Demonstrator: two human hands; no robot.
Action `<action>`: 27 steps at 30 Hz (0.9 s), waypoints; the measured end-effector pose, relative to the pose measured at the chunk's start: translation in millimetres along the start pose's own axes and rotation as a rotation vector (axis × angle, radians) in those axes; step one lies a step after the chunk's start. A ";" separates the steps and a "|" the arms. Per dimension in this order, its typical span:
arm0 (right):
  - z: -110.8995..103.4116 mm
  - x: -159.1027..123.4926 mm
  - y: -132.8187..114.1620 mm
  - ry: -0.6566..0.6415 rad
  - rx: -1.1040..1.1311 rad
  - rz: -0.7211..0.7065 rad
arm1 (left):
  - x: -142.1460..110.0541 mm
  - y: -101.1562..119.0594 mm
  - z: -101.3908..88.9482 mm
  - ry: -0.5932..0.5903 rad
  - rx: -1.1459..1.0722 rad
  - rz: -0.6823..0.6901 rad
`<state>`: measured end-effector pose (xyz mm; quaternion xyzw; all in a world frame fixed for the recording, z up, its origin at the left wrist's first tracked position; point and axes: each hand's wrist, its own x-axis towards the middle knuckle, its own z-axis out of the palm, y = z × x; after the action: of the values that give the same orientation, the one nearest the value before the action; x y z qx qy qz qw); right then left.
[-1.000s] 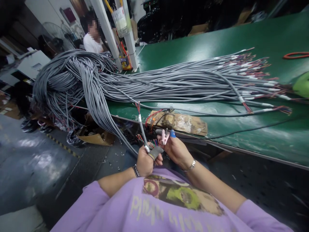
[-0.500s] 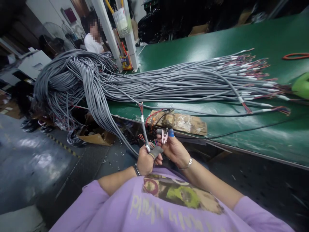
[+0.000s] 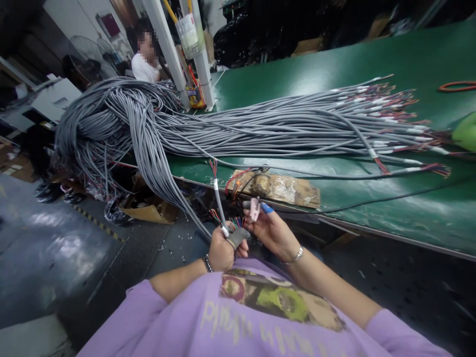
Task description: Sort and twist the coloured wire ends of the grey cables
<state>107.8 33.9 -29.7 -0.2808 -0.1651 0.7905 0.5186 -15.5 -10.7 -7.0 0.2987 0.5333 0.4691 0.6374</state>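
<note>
My left hand [image 3: 221, 253] is closed around grey multi-core cables [image 3: 220, 206], with a grey wrap [image 3: 238, 239] over its thumb. One short cable end stands up from the fist, with a white band and bare coloured wires [image 3: 213, 169] at its tip. More thin coloured wires [image 3: 238, 221] fan out above the thumb. Close beside them, my right hand [image 3: 273, 233] is closed on a small pink clip-like tool [image 3: 255, 209]. A blue cover [image 3: 267, 208] sits on one of its digits. Whether its fingertips also pinch a wire is too small to tell.
A thick bundle of grey cables [image 3: 260, 129] lies along the green table [image 3: 316, 69] and hangs over its left edge. A taped wooden board [image 3: 293, 189] lies at the near edge. White posts [image 3: 203, 82] rise behind; a person in white [image 3: 145, 67] is beyond.
My right hand has shifted slightly right and down, and the pink tool has turned. The left hand keeps its grip on the cables, and the upright cable end leans slightly further left.
</note>
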 end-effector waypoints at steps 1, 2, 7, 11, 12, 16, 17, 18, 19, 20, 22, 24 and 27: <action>0.8 -0.7 -0.9 0.003 -0.010 -0.002 | 0.2 0.3 0.6 0.003 -0.004 -0.001; 1.3 -1.2 -1.7 0.008 -0.017 -0.003 | 0.5 0.9 1.5 0.007 -0.009 -0.004; 0.6 1.1 -3.3 0.033 -0.005 0.019 | 1.9 4.0 6.8 0.014 -0.028 -0.006; -0.2 4.9 -3.1 0.027 0.055 0.052 | 4.2 3.4 9.5 0.017 -0.020 -0.012; -0.2 5.7 -2.9 0.021 0.067 0.050 | 4.9 2.8 9.8 0.022 -0.017 -0.016; -0.2 7.6 -2.0 0.008 0.079 0.049 | 6.5 -0.3 10.2 0.025 0.005 -0.027; -0.3 7.7 -1.6 0.012 0.078 0.048 | 6.5 -0.9 10.1 0.020 0.011 -0.028; -0.5 7.7 -1.1 0.017 0.076 0.046 | 6.4 -1.3 10.1 0.017 0.016 -0.029; -0.7 7.4 -0.5 0.021 0.073 0.041 | 6.3 -1.4 10.2 0.015 0.019 -0.030; -1.0 7.0 0.1 0.023 0.068 0.037 | 6.0 -1.3 10.3 0.015 0.020 -0.029; -1.8 5.9 1.3 0.020 0.055 0.031 | 5.2 -0.4 10.5 0.017 0.017 -0.026; -3.0 4.6 2.1 0.013 0.036 0.034 | 4.3 0.8 10.1 0.020 0.011 -0.028; -6.3 3.2 2.4 0.015 -0.005 0.040 | 2.9 1.5 6.4 0.026 0.008 -0.041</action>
<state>108.9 35.6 -36.9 -0.2915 -0.1576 0.7983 0.5030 -9.7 -6.7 -5.2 0.2843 0.5495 0.4577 0.6385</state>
